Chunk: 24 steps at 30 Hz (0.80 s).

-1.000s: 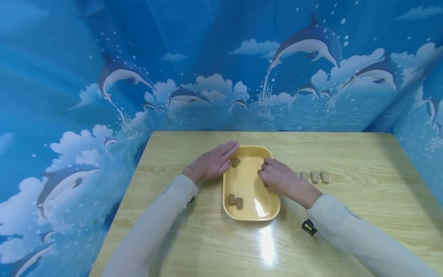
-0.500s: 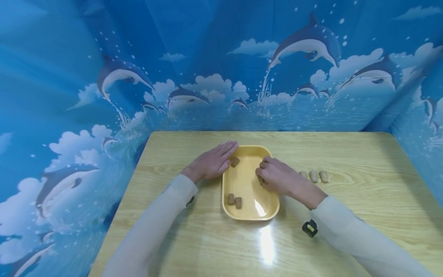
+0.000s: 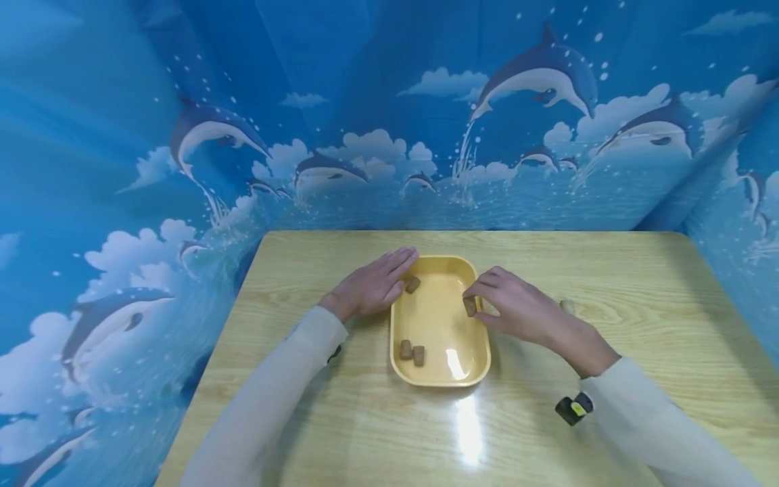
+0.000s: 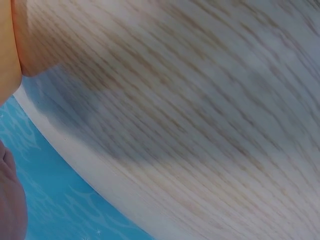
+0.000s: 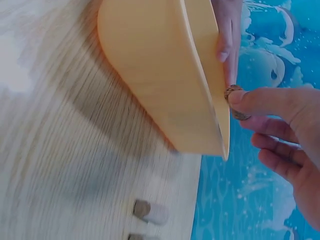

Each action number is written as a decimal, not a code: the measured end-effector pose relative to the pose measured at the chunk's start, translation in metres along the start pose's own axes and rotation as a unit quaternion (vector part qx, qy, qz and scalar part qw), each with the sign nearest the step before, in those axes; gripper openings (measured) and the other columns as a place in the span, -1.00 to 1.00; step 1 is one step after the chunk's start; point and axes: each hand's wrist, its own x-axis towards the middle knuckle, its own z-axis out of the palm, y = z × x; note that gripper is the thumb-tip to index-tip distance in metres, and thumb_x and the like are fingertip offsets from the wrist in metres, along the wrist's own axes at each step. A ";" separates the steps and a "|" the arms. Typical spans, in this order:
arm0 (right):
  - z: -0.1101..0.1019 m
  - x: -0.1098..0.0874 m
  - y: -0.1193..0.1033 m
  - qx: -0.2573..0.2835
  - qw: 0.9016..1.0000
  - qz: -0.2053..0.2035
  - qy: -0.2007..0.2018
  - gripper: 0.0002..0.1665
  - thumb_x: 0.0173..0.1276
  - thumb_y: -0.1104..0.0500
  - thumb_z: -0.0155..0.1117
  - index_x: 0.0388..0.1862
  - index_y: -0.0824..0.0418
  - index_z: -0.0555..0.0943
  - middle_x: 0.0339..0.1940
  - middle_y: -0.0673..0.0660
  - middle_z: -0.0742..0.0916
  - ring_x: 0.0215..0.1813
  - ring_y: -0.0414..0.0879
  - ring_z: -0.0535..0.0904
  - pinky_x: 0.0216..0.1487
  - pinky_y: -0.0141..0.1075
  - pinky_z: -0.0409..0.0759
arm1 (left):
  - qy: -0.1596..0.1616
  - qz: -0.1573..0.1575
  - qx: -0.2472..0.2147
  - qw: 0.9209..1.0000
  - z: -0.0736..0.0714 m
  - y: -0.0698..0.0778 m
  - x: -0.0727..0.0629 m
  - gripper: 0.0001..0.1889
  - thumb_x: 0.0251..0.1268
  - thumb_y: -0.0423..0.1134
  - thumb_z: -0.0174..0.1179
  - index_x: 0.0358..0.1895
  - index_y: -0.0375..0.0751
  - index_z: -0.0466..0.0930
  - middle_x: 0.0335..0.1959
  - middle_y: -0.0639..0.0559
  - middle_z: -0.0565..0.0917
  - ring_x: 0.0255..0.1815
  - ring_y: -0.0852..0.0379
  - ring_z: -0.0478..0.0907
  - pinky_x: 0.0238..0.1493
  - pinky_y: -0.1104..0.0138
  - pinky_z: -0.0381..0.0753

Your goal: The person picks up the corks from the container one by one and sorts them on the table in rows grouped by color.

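Observation:
A yellow rectangular tray [image 3: 443,375] stands on the table between my hands. My left hand [image 3: 372,284] rests along its far left rim with fingers straight. My right hand [image 3: 514,304] pinches a cork stopper [image 3: 470,306] between thumb and fingers, by the tray's right rim; the right wrist view shows this cork [image 5: 235,102] at rim height. Inside the tray lie three more corks: one cork [image 3: 412,284] near my left fingers, another cork [image 3: 406,349] and its neighbour [image 3: 418,356] at the near left. The left wrist view catches only an edge of the left hand [image 4: 11,197].
On the wooden table [image 3: 341,433], a cork [image 3: 567,306] shows behind the right wrist; others in that row are hidden by the arm. The right wrist view has a table cork [image 5: 150,211] and part of another. A blue dolphin-print curtain [image 3: 365,101] surrounds the table's back and sides.
My right hand has shifted right and its fingers have opened outward, bringing the pinched cork into view near the right rim. Its forearm now covers more table corks. The left hand has stayed put.

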 end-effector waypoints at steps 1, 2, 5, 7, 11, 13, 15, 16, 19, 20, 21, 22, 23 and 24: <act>-0.002 -0.003 0.001 -0.002 1.000 0.004 0.004 -0.59 0.30 0.25 0.66 0.12 0.20 0.80 0.04 0.11 0.84 0.19 0.10 0.69 0.21 0.04 0.78 | 0.001 0.001 0.002 1.000 0.000 0.000 0.000 -0.30 0.80 -0.03 -0.38 0.83 -0.06 -0.28 0.87 0.04 -0.20 0.88 0.06 -0.24 0.87 0.24 -0.19; -0.003 -0.007 0.002 -0.003 1.000 0.008 0.008 -0.59 0.31 0.24 0.66 0.13 0.20 0.80 0.05 0.11 0.84 0.19 0.10 0.70 0.21 0.05 0.78 | 0.001 0.002 0.003 1.000 0.000 0.000 0.000 -0.30 0.80 -0.03 -0.38 0.83 -0.06 -0.28 0.87 0.04 -0.20 0.88 0.06 -0.24 0.87 0.24 -0.19; -0.008 -0.017 0.006 -0.006 1.000 0.020 0.016 -0.58 0.33 0.22 0.65 0.16 0.20 0.79 0.06 0.12 0.84 0.19 0.11 0.70 0.22 0.08 0.77 | 0.003 0.003 0.003 1.000 0.000 0.000 0.000 -0.30 0.80 -0.03 -0.39 0.83 -0.07 -0.27 0.87 0.03 -0.19 0.88 0.05 -0.23 0.87 0.23 -0.20; -0.010 -0.025 0.008 -0.008 0.999 0.026 0.022 -0.57 0.33 0.23 0.64 0.16 0.20 0.79 0.07 0.13 0.84 0.19 0.12 0.70 0.21 0.09 0.78 | 0.002 0.002 0.002 1.000 0.001 0.000 0.000 -0.30 0.80 -0.03 -0.39 0.83 -0.07 -0.28 0.87 0.03 -0.19 0.88 0.05 -0.23 0.87 0.24 -0.20; -0.011 -0.039 0.012 -0.003 0.999 0.036 0.028 -0.62 0.35 0.25 0.61 0.14 0.17 0.79 0.07 0.12 0.84 0.18 0.14 0.71 0.18 0.12 0.78 | -0.004 -0.003 0.003 1.000 0.000 0.001 0.000 -0.30 0.80 -0.03 -0.40 0.83 -0.07 -0.29 0.87 0.03 -0.20 0.88 0.05 -0.23 0.87 0.24 -0.20; -0.010 -0.046 0.013 0.002 0.999 0.042 0.031 -0.64 0.36 0.25 0.59 0.13 0.15 0.80 0.06 0.10 0.85 0.16 0.13 0.73 0.14 0.12 0.79 | -0.006 -0.004 0.003 1.000 0.000 0.001 0.000 -0.30 0.80 -0.03 -0.40 0.83 -0.07 -0.29 0.87 0.02 -0.19 0.88 0.05 -0.23 0.87 0.24 -0.20; -0.008 -0.052 0.015 0.004 0.998 0.044 0.034 -0.65 0.35 0.24 0.59 0.11 0.13 0.80 0.06 0.08 0.85 0.14 0.11 0.74 0.10 0.10 0.80 | -0.007 -0.005 0.003 1.000 -0.001 0.002 0.001 -0.30 0.79 -0.04 -0.40 0.83 -0.07 -0.29 0.87 0.02 -0.19 0.88 0.05 -0.23 0.87 0.24 -0.20; -0.007 -0.055 0.015 0.003 0.998 0.044 0.038 -0.64 0.35 0.24 0.60 0.11 0.14 0.80 0.05 0.07 0.85 0.13 0.11 0.74 0.09 0.09 0.80 | -0.008 -0.005 0.003 1.000 -0.001 0.002 0.001 -0.30 0.80 -0.04 -0.40 0.83 -0.07 -0.29 0.87 0.02 -0.19 0.88 0.05 -0.23 0.87 0.24 -0.20; -0.001 -0.063 0.019 -0.002 0.998 0.041 0.050 -0.61 0.29 0.26 0.63 0.10 0.18 0.80 0.03 0.09 0.86 0.10 0.11 0.76 0.07 0.09 0.81 | -0.008 -0.006 0.003 1.000 -0.002 0.002 0.001 -0.31 0.80 -0.04 -0.40 0.83 -0.06 -0.30 0.87 0.02 -0.20 0.88 0.05 -0.24 0.87 0.24 -0.20; 0.001 -0.065 0.020 -0.003 0.998 0.041 0.053 -0.60 0.28 0.26 0.64 0.10 0.20 0.80 0.03 0.10 0.86 0.10 0.12 0.76 0.08 0.11 0.82 | -0.008 -0.007 0.003 1.000 -0.002 0.002 0.001 -0.31 0.80 -0.04 -0.40 0.83 -0.06 -0.30 0.88 0.03 -0.20 0.88 0.05 -0.24 0.87 0.24 -0.20; 0.003 -0.068 0.021 -0.003 0.998 0.044 0.055 -0.59 0.27 0.26 0.64 0.10 0.21 0.80 0.04 0.11 0.86 0.10 0.14 0.76 0.10 0.13 0.81 | -0.008 -0.007 0.002 1.000 -0.002 0.002 0.001 -0.31 0.80 -0.03 -0.41 0.83 -0.06 -0.30 0.88 0.03 -0.20 0.88 0.05 -0.24 0.87 0.24 -0.20; 0.006 -0.070 0.022 -0.002 0.997 0.046 0.055 -0.58 0.27 0.27 0.65 0.11 0.22 0.80 0.04 0.13 0.86 0.11 0.16 0.77 0.12 0.16 0.81 | -0.008 -0.008 0.002 1.000 -0.002 0.002 0.001 -0.30 0.80 -0.03 -0.41 0.83 -0.06 -0.30 0.88 0.03 -0.20 0.88 0.06 -0.24 0.87 0.24 -0.21; 0.008 -0.072 0.023 0.001 0.997 0.051 0.052 -0.58 0.27 0.27 0.65 0.11 0.22 0.79 0.06 0.14 0.86 0.11 0.17 0.77 0.14 0.19 0.80 | -0.008 -0.008 0.002 1.000 -0.002 0.002 0.001 -0.30 0.80 -0.03 -0.41 0.83 -0.05 -0.30 0.88 0.03 -0.20 0.88 0.06 -0.24 0.87 0.24 -0.21; 0.010 -0.075 0.024 0.003 0.997 0.057 0.049 -0.58 0.27 0.27 0.64 0.12 0.21 0.79 0.07 0.15 0.86 0.12 0.19 0.77 0.16 0.22 0.78 | -0.008 -0.008 0.002 1.000 -0.002 0.003 0.001 -0.30 0.80 -0.03 -0.41 0.83 -0.05 -0.30 0.88 0.03 -0.20 0.88 0.06 -0.24 0.87 0.24 -0.21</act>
